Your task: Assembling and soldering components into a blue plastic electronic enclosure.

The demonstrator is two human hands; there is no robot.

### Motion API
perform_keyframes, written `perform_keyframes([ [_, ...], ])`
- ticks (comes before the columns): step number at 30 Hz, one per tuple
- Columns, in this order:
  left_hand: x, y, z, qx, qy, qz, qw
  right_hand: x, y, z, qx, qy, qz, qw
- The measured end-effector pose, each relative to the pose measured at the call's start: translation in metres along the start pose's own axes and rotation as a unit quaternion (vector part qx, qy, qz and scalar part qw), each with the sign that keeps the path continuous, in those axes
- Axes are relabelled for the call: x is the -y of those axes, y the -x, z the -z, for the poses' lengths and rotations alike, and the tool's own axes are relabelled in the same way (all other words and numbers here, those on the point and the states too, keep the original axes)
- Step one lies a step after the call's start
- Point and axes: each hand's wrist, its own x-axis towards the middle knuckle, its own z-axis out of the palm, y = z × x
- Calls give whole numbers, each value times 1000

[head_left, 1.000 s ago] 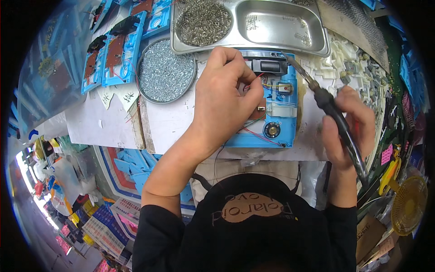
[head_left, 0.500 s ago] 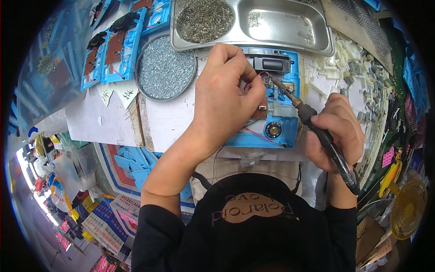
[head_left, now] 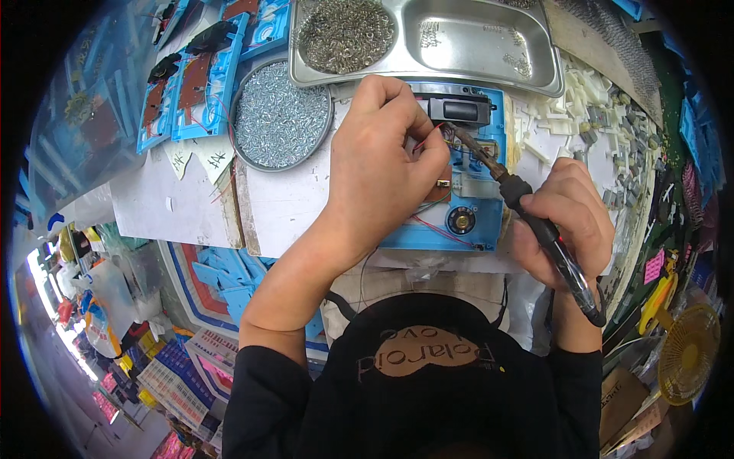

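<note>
A blue plastic housing (head_left: pixel 490 222) lies on the bench in front of me, with a black battery-like block (head_left: pixel 462 111), wires and a small round speaker (head_left: pixel 461 220) in it. My right hand (head_left: pixel 569 222) grips a soldering iron (head_left: pixel 552 249) by its black handle. The iron's metal tip reaches into the housing, beside the black block. Over the housing's left part, my left hand (head_left: pixel 390 153) pinches a thin red wire (head_left: pixel 438 126) close to the tip. The wire's end and the joint under the fingers are too small to make out.
Behind the housing stands a steel compartment tray (head_left: pixel 478 73) with springs. A round dish (head_left: pixel 281 115) of small screws sits to the left, near more blue housings (head_left: pixel 206 84). White and grey plastic parts (head_left: pixel 592 115) are heaped at right. A yellow fan (head_left: pixel 690 352) stands lower right.
The soldering iron has shifted very slightly to the left, its handle end dipping a little with my right hand. My left hand stays almost still on the wire.
</note>
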Motion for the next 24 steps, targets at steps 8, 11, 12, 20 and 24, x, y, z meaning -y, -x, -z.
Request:
perform_keyframes([
  [8, -2, 0, 0, 5, 10, 14, 1000, 4, 0, 5, 7, -6, -12, 1000],
  [11, -1, 0, 0, 7, 2, 8, 1000, 3, 3, 8, 22, -6, -15, 1000],
  [12, -1, 0, 0, 6, -3, 1, 1000, 3, 0, 7, 12, -8, -10, 1000],
  [20, 0, 2, 0, -2, -3, 6, 1000, -1, 0, 10, 5, -14, -4, 1000],
  [24, -2, 3, 0, -4, -21, 4, 1000, -2, 0, 10, 9, -9, -4, 1000],
])
